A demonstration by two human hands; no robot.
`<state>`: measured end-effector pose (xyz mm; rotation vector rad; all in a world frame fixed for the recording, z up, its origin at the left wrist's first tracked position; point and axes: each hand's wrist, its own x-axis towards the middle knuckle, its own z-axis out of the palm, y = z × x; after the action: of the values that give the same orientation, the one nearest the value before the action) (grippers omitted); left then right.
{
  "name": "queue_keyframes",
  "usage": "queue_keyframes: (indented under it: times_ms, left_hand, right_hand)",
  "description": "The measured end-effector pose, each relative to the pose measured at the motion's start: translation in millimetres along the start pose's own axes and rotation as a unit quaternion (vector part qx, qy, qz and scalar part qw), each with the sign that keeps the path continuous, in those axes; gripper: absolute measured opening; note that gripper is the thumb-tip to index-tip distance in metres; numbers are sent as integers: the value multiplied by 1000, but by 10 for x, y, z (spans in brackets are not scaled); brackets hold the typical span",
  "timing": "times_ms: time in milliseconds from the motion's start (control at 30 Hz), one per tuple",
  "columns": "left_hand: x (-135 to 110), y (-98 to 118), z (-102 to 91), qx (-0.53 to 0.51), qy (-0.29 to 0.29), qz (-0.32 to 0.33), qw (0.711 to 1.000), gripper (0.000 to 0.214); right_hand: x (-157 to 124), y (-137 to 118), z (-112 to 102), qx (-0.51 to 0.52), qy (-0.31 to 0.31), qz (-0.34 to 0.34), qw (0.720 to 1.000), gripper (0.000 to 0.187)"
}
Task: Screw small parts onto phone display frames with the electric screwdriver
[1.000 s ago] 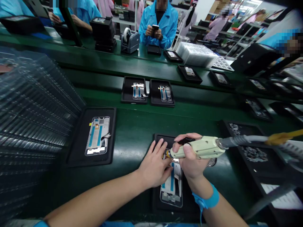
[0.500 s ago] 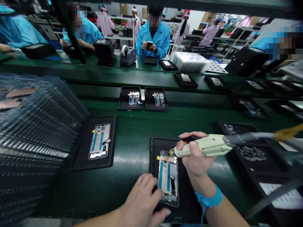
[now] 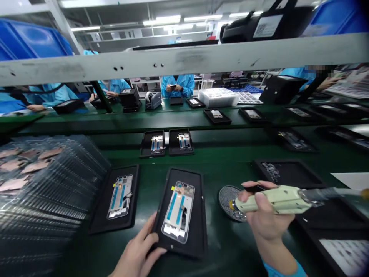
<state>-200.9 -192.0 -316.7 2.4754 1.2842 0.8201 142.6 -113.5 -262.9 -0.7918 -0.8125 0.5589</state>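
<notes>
"Green tabletop, a co-worker in blue beyond: which step is pictured?"

"Apparently tray handling. Left hand grips the near-left corner of a black tray, phone frame inside; right hand grips a screwdriver above a round dish."

"And the next move?"

"Likely calls for keeping the tray level."

"Unclear?"

"Screwdriver's tip, lost against the dish; whether the tray is lifted."

Pale-green tool, black tray
</notes>
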Motion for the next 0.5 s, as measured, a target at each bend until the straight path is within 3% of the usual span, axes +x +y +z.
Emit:
queue_keyframes:
  times_ms: [67, 133, 233, 367, 433, 500]
  left_hand:
    - [389, -80, 10, 1, 20, -5, 1000, 7]
    - [921, -173, 168, -3, 16, -29, 999, 9]
    - [1854, -296, 619, 16, 4, -74, 997, 12]
    - [2956, -271, 1195, 39, 20, -78, 996, 8]
    - [3291, -233, 1296, 55, 20, -79, 995, 7]
    - [3436, -265, 1240, 75, 13, -72, 994, 17]
  right_hand:
    - [8, -12, -21, 6, 6, -5, 1000, 25]
    - [14, 5, -47, 5, 18, -4, 1000, 26]
    - [14, 73, -105, -27, 28, 0, 999, 28]
    - [11, 228, -174, -99, -18, 6, 995, 24]
    - [23, 347, -182, -120, -24, -6, 992, 25]
    - [46, 477, -176, -141, -6, -30, 990, 27]
